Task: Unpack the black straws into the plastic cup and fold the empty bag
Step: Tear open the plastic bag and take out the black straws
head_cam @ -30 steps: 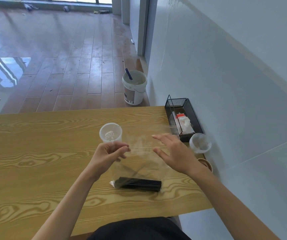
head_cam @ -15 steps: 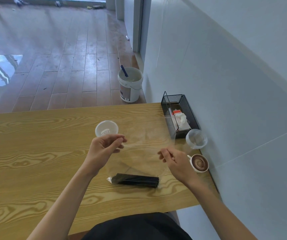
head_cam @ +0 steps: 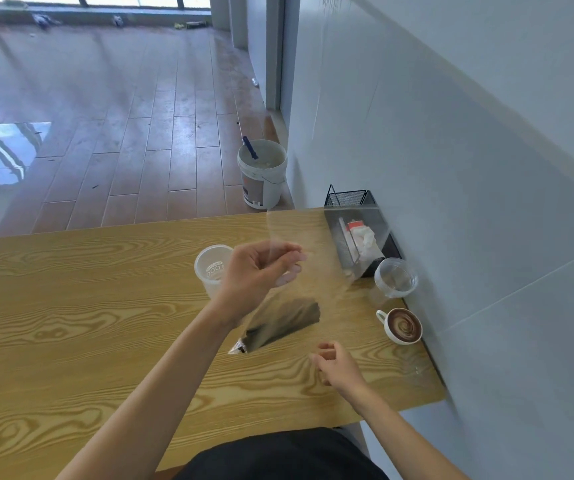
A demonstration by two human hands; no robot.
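A wooden table [head_cam: 71, 323] with bold grain stands against a pale grey-white wall [head_cam: 451, 150] on the right. Beyond it stretches a wood-plank floor [head_cam: 122, 109], glossy with daylight from windows [head_cam: 122, 0] along the far edge, with small bits of litter scattered near them. A white plastic bucket [head_cam: 263, 178] stands on the floor at the foot of the wall.

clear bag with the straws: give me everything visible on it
The clear bag is thin, glossy see-through plastic, long and flat. The left hand pinches it partway up, holding it raised and tilted above the wooden table; its open top stands higher, in front of the black mesh tray. The black straws, motion-blurred, sit bunched at its lower sealed end. The right hand is curled below it; contact cannot be told.
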